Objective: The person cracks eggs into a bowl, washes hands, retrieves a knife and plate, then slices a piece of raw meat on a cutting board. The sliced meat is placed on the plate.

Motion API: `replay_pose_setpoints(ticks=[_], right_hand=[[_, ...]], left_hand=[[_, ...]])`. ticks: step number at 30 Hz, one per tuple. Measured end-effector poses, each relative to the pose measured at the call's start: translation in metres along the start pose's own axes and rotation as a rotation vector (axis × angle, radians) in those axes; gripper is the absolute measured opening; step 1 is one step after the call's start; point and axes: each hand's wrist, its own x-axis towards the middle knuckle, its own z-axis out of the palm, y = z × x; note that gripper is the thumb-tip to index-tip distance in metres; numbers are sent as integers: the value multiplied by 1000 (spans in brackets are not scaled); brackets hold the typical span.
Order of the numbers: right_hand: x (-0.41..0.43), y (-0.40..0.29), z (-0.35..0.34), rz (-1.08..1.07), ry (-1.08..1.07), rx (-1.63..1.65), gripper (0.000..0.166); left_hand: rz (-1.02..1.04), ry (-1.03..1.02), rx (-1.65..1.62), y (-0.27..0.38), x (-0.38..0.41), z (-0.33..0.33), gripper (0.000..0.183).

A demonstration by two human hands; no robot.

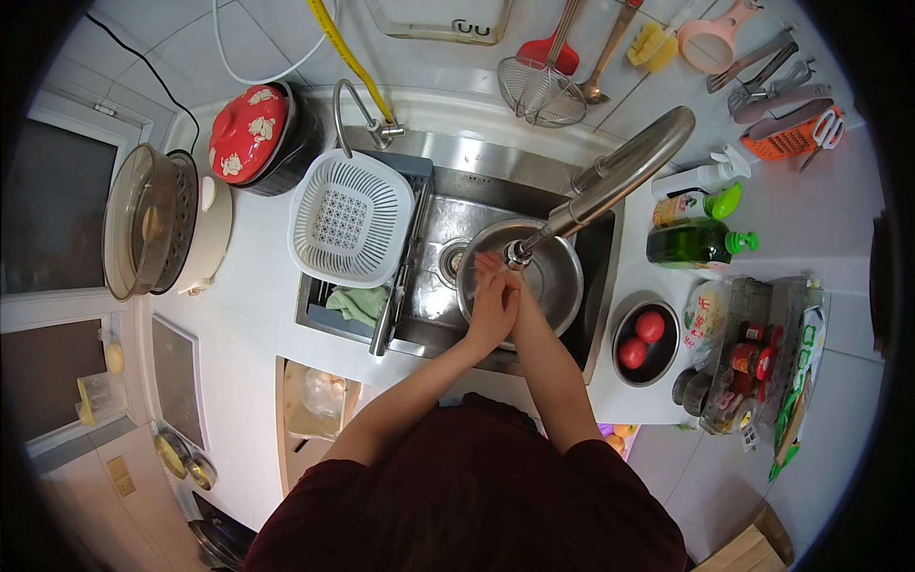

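Note:
Under the spout of a large steel faucet (625,168), my two hands meet above a round steel basin (568,275) in the sink (436,207). My left hand (495,309) lies against the wrist side of my right hand (492,266), its thumb on the right side. Whether it grips the wrist is not clear. Some fingers of my right hand point up and left beside the spout; they look spread, and no object shows in them. Part of the right palm is hidden. The sink drain (454,261) shows left of the basin.
Left over the sink sit a white plastic colander (350,218), a green cloth (357,304) and a drying rack. A smaller curved tap (343,107) stands behind. On the right are a bowl (616,343) with two tomatoes (649,327), a green soap bottle (686,243) and jars (747,357).

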Motion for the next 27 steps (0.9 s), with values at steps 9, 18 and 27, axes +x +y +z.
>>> replay_pose_setpoints(ticks=[9, 18, 27], right_hand=[[-6, 12, 16, -19, -12, -50, 33], [-15, 0, 11, -31, 140, -179, 30], [6, -2, -22, -305, 357, -642, 22]], left_hand=[[-124, 3, 226, -22, 45, -1, 16], [-36, 66, 208, 14, 13, 4, 18], [-344, -131, -252, 11, 10, 27, 33]])
